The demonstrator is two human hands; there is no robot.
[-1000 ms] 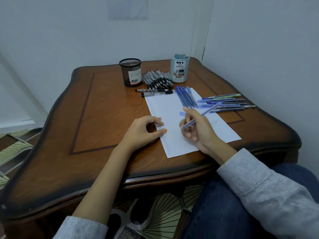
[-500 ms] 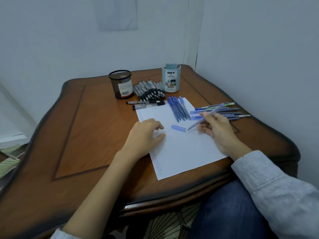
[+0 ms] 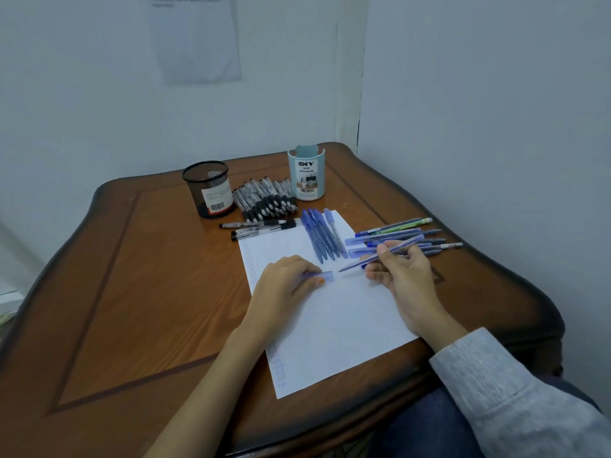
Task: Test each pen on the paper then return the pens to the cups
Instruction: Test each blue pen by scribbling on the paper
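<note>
Since the frame half a second earlier, the left hand [image 3: 286, 287] has been shifted rightward across the paper [image 3: 334, 328] onto the pen cap [image 3: 325, 276], which then lay free on the sheet. The cap is now pinched between thumb and curled fingertips. Only its right end is seen past the thumb, and the grip is somewhat blurred. The right hand [image 3: 405, 276] is found in much the same place as before, near the sheet's right edge. An uncapped blue pen [image 3: 380, 255] is grasped in it between thumb and fingers and held at a slant over the paper. Its tip is pointed left toward the cap and stops just short of it.

Paper: laid on the wooden table [image 3: 139, 292], with faint marks noted along its left margin. A row of blue pens [image 3: 322, 234] is laid side by side over its far edge. A spread of blue pens [image 3: 401, 233] is seen on the table to the right of the sheet, partly hidden behind the right hand. A heap of black-and-grey pens [image 3: 264, 201] is lodged between the black mesh cup [image 3: 208, 190] and the pale blue cup [image 3: 305, 176], both upright near the far edge. Just beyond the paper's far left corner, two black pens [image 3: 261, 226] are laid crosswise.
</note>
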